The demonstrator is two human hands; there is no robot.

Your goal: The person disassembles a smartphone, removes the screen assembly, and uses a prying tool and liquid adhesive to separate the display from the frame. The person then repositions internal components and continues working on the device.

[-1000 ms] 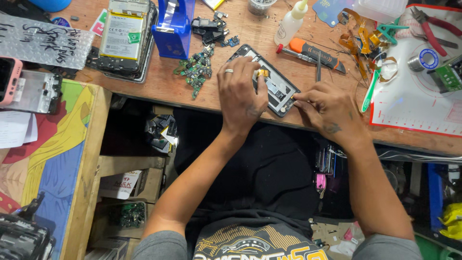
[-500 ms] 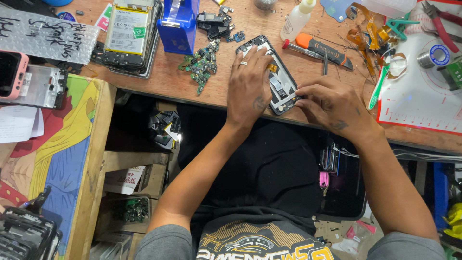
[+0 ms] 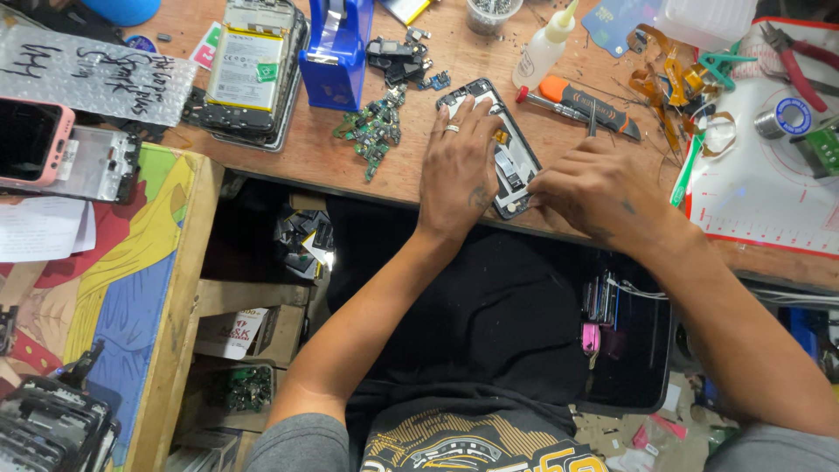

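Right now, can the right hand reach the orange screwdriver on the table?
Probably yes. The orange screwdriver lies just beyond the right hand, and nothing stands between them on the table. But that hand is busy at the opened phone.

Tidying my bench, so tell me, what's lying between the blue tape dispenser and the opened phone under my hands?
In the head view, a heap of small green circuit boards lies on the wood between the blue tape dispenser and the opened phone.
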